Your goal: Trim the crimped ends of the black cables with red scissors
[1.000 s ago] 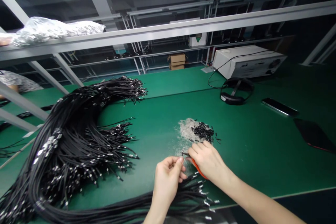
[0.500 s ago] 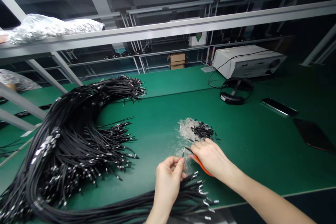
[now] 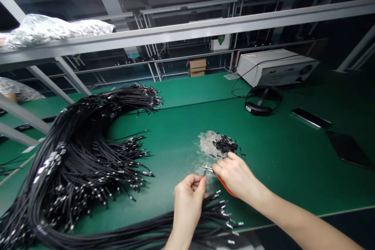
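My left hand (image 3: 187, 199) pinches the end of a thin black cable (image 3: 204, 172), holding its silvery tip upright. My right hand (image 3: 237, 177) grips an orange-handled cutting tool (image 3: 225, 188) whose jaws meet the cable tip. Below my hands lies a bundle of black cables (image 3: 181, 218) with metal ends fanned out toward the right. Just beyond my right hand sits a small heap of black cut-off bits (image 3: 225, 144) on a patch of pale fluffy strands (image 3: 206, 144).
A large curved mass of black cables (image 3: 76, 156) covers the left of the green table (image 3: 278, 156). At the back right are a white machine (image 3: 275, 68), a black headset (image 3: 263, 101), a phone (image 3: 311, 118) and a dark tablet (image 3: 348, 149). A metal rail (image 3: 205, 27) crosses overhead.
The tool's jaws came away from the cable tip half a second ago and have returned to it now. My left hand has kept its pinch almost in place.
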Action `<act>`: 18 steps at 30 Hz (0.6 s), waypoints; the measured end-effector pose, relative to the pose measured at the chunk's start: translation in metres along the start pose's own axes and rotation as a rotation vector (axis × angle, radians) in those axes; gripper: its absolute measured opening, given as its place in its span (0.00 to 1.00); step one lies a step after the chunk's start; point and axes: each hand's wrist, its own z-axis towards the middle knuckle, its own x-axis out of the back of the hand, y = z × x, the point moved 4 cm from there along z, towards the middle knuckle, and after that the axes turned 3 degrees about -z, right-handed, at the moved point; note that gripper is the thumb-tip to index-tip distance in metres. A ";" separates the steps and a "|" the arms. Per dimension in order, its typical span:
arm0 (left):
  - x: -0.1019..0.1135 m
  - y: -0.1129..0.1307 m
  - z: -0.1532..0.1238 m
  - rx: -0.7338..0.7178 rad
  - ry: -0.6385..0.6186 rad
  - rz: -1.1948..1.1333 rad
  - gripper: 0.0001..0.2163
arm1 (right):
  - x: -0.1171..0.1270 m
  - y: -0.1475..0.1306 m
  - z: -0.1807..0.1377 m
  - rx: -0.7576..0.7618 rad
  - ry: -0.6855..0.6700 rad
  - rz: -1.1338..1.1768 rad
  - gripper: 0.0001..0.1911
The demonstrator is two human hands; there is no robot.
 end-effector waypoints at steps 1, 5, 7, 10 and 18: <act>0.000 0.001 0.000 -0.013 0.016 0.023 0.17 | 0.002 0.001 0.000 -0.029 0.002 -0.002 0.07; 0.000 0.003 0.001 -0.127 0.102 0.233 0.15 | 0.004 -0.002 -0.002 -0.136 -0.026 -0.051 0.02; 0.000 0.003 0.001 -0.202 0.136 0.360 0.13 | 0.001 -0.005 -0.003 -0.154 -0.066 -0.073 0.02; -0.001 0.004 0.000 -0.319 0.192 0.509 0.12 | 0.000 -0.008 -0.001 -0.148 -0.128 -0.111 0.05; -0.006 0.007 -0.009 -0.572 0.340 0.682 0.10 | 0.013 -0.013 0.011 -0.071 -0.266 -0.166 0.08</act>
